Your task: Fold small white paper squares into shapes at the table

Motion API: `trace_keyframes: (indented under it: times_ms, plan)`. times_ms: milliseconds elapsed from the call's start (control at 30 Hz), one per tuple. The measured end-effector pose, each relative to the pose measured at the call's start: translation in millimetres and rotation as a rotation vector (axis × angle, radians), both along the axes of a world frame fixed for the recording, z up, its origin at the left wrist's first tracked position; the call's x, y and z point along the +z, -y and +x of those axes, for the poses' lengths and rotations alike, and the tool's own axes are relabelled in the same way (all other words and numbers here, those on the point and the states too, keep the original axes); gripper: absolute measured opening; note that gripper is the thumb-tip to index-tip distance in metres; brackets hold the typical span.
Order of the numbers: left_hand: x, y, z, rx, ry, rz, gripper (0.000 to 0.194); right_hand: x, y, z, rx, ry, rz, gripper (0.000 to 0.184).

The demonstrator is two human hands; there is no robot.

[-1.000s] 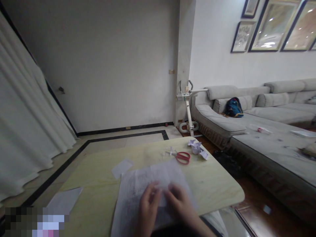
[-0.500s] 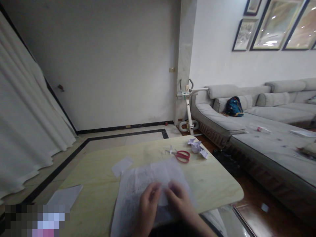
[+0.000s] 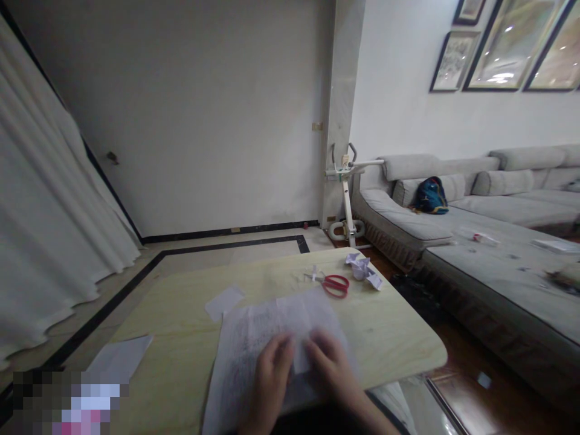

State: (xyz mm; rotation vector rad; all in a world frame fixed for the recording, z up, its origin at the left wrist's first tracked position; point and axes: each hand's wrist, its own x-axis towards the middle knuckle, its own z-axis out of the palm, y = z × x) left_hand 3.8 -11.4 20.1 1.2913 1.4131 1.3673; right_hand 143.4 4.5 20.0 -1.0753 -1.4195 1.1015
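Between my two hands is a small piece of white paper (image 3: pixel 301 359), its lower part visible below the fingertips. My left hand (image 3: pixel 273 368) pinches it from the left, fingers curled. From the right, my right hand (image 3: pixel 328 357) grips its other side with bent fingers; the fingertips are a little blurred. Both hands are above a large thin sheet with writing (image 3: pixel 247 332), spread on the wooden table (image 3: pixel 181 326). Beyond the sheet lie red-handled scissors (image 3: pixel 336 286), and folded paper pieces (image 3: pixel 361 269) sit near the far right corner.
A loose white paper piece (image 3: pixel 223 303) touches the large sheet's far left corner. More paper (image 3: pixel 124 357) lies at the table's left edge, beside a pixelated patch. A grey sofa (image 3: pixel 489 272) with a blue backpack (image 3: pixel 431 196) and a white exercise machine (image 3: pixel 347 199) stand beyond.
The small paper between my hands shows more of its surface and has tilted slightly. My fingers have shifted only a little. The view has moved slightly; the scissors and folded pieces stay put.
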Motion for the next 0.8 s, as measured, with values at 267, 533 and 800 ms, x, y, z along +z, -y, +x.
trace_keyframes:
  times_ms: [267,533,800]
  plan:
    - [0.2,1.8,0.8,-0.032,-0.014,-0.058,0.044,-1.2,-0.8,-2.5,-0.010,-0.008,-0.008,0.026]
    - [-0.1,3.1,-1.1,-0.112,0.082,-0.053,0.043,2.5,-2.5,3.2,0.044,-0.030,-0.060,0.029]
    - [-0.3,7.6,-6.1,-0.147,0.140,-0.057,0.040,2.1,-1.0,4.7,0.086,-0.075,-0.118,0.030]
